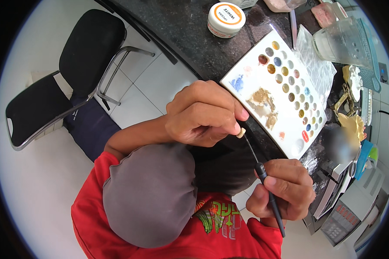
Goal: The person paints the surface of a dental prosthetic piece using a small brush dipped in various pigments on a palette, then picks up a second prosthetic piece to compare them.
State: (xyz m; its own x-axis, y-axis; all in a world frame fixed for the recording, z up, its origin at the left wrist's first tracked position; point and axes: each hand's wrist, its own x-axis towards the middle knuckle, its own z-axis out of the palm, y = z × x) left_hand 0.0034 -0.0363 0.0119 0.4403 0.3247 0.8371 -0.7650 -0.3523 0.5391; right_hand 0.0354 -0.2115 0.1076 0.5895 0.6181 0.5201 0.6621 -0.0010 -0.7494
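I've a white palette (261, 80) at 2 o'clock, wells (271, 69) holding amber, brown and blue colours; 12 o'clock jar (226, 25) lidded, contents hidden. Small cream piece (241, 133), 3 o'clock near centre, pinched in left hand (205, 114); right hand (285, 190) clamped on black-handled tool (274, 203).

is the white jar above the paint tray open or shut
Shut: the white jar has its orange-ringed lid on, covering the whole top.

A black metal-framed chair (90, 47) stands on pale floor tiles (147, 86) near a dark speckled counter (181, 30).
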